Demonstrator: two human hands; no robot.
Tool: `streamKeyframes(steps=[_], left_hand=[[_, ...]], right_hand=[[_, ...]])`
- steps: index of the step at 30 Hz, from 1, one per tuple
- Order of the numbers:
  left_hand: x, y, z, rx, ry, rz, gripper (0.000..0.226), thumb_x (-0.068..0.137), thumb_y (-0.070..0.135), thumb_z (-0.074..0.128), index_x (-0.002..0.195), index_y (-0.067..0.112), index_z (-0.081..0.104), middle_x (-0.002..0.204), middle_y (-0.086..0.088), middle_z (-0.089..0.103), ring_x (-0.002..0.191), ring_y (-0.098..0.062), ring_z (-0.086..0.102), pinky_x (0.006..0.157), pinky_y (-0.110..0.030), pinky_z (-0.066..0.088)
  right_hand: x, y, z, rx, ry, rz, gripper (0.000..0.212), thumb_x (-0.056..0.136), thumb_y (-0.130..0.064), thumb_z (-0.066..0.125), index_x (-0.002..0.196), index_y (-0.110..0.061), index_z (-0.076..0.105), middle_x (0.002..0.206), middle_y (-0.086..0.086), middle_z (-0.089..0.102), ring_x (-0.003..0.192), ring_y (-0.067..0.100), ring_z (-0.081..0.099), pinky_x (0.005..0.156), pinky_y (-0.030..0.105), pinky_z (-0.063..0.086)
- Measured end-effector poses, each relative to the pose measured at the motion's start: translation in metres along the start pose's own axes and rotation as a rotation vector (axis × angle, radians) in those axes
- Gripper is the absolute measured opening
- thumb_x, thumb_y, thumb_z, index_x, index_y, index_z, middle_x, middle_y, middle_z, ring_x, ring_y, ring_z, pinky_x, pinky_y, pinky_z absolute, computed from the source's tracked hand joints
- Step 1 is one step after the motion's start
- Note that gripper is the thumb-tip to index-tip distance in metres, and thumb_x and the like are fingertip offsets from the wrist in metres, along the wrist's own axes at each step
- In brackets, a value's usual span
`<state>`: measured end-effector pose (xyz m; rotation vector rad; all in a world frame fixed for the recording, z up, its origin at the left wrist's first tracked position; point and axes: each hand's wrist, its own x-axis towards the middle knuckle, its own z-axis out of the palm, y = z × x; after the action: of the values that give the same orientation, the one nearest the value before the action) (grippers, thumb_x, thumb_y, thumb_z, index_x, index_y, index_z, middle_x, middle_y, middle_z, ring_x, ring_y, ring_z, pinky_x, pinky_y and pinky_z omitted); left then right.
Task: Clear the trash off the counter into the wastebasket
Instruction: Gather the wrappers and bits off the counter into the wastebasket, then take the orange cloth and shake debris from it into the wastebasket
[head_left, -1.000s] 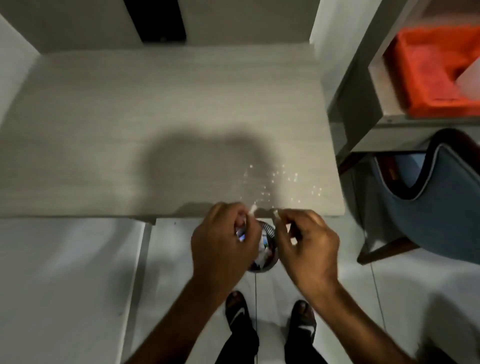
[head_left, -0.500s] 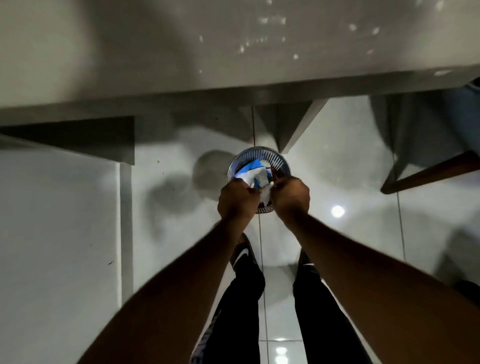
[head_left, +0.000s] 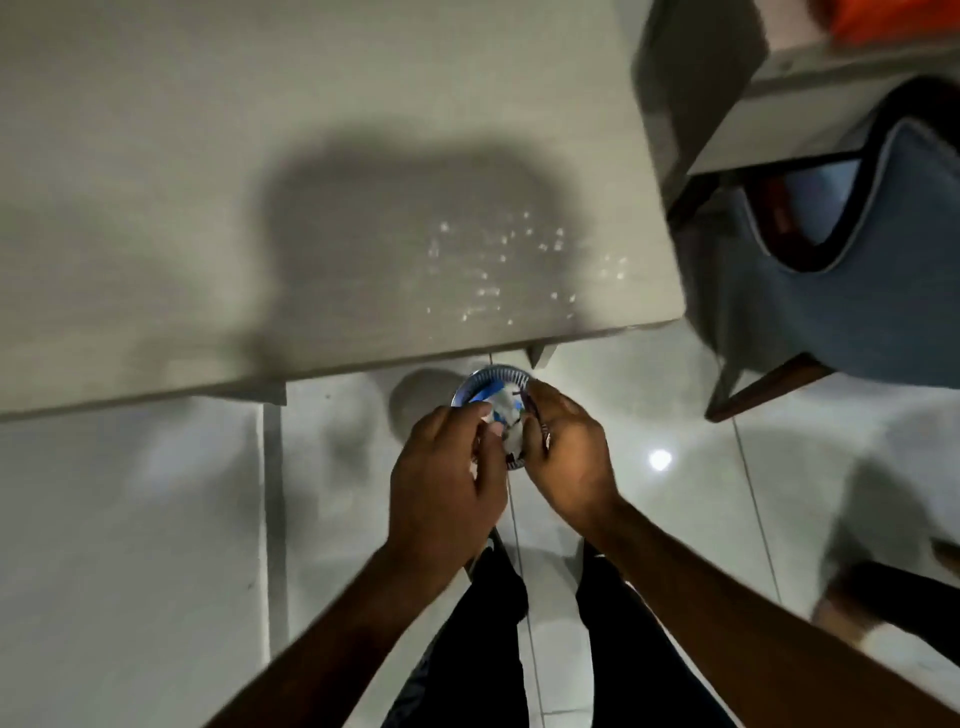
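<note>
Both hands, left hand (head_left: 447, 483) and right hand (head_left: 566, 457), hover over the wastebasket (head_left: 480, 382); fingers curled, contents unclear; best to release low, inside the rim.

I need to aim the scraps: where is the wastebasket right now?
In the head view the wastebasket stands on the floor just under the counter's near edge, right of centre, directly beneath both hands.

The wastebasket (head_left: 485, 378) stood on the floor just beyond the counter's (head_left: 208, 182) near edge, close to its near right corner, round with a ribbed rim. Crumpled white and blue trash (head_left: 503, 415) filled its mouth. Tiny white crumbs (head_left: 498, 270) lay scattered on the counter near that same corner.
</note>
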<state>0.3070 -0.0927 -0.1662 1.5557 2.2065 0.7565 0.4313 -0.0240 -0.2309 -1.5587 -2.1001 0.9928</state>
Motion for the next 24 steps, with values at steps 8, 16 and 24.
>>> streamKeyframes(steps=[8,16,24], left_hand=[[0.145,0.12,-0.089,0.069,0.233,0.233,0.035,0.091,0.018,0.056,0.118,0.001,0.067,0.111,-0.018,0.072,0.103,-0.036,0.066,0.092,-0.042,0.053],[0.294,0.161,-0.032,0.446,-0.054,0.122,0.052,0.095,0.042,0.046,0.121,-0.001,0.056,0.125,-0.023,0.061,0.12,-0.04,0.053,0.107,-0.047,0.04],[0.346,0.14,0.037,0.569,-0.134,-0.035,0.087,0.09,0.059,0.042,0.15,-0.002,0.029,0.159,-0.029,0.027,0.149,-0.045,0.022,0.121,-0.057,0.023]], right_hand=[[0.034,-0.081,-0.152,-0.029,0.22,-0.359,0.014,0.08,-0.007,0.068,0.093,-0.01,0.074,0.087,0.006,0.077,0.077,0.027,0.073,0.066,0.034,0.061],[0.208,-0.045,-0.3,-0.14,0.529,-0.042,0.025,0.089,-0.015,0.063,0.109,-0.002,0.071,0.104,0.023,0.072,0.094,0.04,0.068,0.081,0.04,0.054],[0.357,0.038,-0.358,-0.321,0.266,0.284,0.037,0.092,-0.031,0.057,0.119,-0.008,0.065,0.118,0.019,0.069,0.108,0.037,0.066,0.092,0.039,0.054]])
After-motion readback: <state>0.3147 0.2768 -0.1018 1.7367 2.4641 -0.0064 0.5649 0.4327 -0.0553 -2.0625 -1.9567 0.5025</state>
